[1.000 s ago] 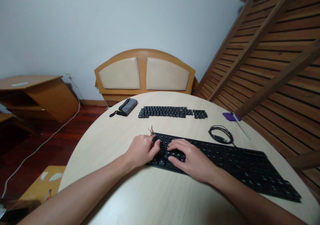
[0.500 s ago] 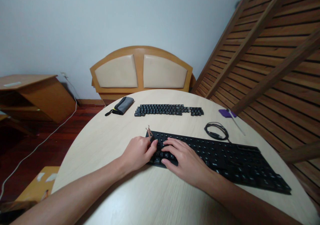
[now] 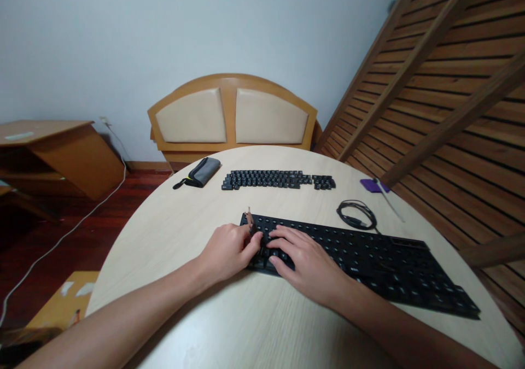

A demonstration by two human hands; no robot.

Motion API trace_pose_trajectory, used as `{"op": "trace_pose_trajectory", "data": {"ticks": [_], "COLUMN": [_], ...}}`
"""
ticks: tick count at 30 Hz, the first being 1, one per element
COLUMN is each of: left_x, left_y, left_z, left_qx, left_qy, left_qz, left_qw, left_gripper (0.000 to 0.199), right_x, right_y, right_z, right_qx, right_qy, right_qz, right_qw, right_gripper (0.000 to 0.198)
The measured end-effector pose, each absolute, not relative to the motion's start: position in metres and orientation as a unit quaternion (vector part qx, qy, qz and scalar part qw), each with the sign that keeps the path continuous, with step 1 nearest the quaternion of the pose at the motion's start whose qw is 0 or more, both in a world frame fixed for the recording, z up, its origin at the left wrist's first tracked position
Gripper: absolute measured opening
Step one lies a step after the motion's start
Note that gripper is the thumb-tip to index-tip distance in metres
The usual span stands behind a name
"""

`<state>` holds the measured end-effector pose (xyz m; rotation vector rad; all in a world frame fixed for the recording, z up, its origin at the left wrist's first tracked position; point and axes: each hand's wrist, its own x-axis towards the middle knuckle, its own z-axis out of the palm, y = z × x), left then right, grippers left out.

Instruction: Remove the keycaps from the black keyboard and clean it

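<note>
My left hand [image 3: 227, 253] is closed around what looks like a small brown keycap puller [image 3: 249, 218], whose thin prongs point up past the fingers. Thumb and fist sit over the left end of a black keyboard [image 3: 410, 281]; the lower part of the tool is hidden. My right hand [image 3: 307, 259] rests on the same keyboard just beside it, fingers apart, thumb at its near edge. Many key places on the keyboard are bare, showing small pale stems, while some caps remain in the near rows.
Loose black keycaps [image 3: 262, 179] lie in rows farther back on the round table [image 3: 172, 314]. A grey folded cloth pouch [image 3: 204, 172] lies at back left. Right of centre are a coiled cable [image 3: 356, 215] and a purple piece [image 3: 371, 185] with a thin pale stick [image 3: 389, 202].
The keycap puller has turned slightly, its prongs now looking closer together. My left hand has shifted a little to the right. The right hand stays on the keyboard.
</note>
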<state>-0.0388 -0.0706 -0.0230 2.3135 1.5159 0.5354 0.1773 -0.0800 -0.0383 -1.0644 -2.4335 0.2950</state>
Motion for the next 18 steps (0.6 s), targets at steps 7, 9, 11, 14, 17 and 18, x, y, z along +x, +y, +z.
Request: {"op": "trace_pose_trajectory", "data": {"ticks": [7,9,11,14,17,18], "left_x": [-0.039,-0.038,-0.038,-0.038,-0.037,-0.037], "left_y": [-0.072,-0.073,-0.074,-0.074,-0.074,-0.074], "left_z": [-0.021,-0.02,-0.02,-0.019,-0.019,-0.019], "left_qx": [0.82,0.828,0.835,0.842,0.846,0.849], "left_qy": [0.53,0.524,0.516,0.508,0.505,0.502], "left_qz": [0.174,0.171,0.167,0.159,0.146,0.14], "left_qw": [0.127,0.104,0.089,0.084,0.083,0.082], "left_gripper": [0.047,0.047,0.045,0.043,0.042,0.041], "right_x": [0.173,0.171,0.168,0.165,0.163,0.163], "right_y": [-0.082,-0.083,-0.083,-0.083,-0.083,-0.083], "right_z": [-0.038,-0.038,-0.038,-0.039,-0.042,-0.043], "right_qx": [-0.395,-0.395,-0.394,-0.396,-0.405,-0.408], "right_qy": [-0.879,-0.876,-0.873,-0.866,-0.856,-0.853], "right_qz": [0.112,0.123,0.132,0.142,0.151,0.154], "right_qw": [0.241,0.248,0.255,0.27,0.283,0.286], "right_gripper": [0.023,0.021,0.02,0.019,0.019,0.018]}}
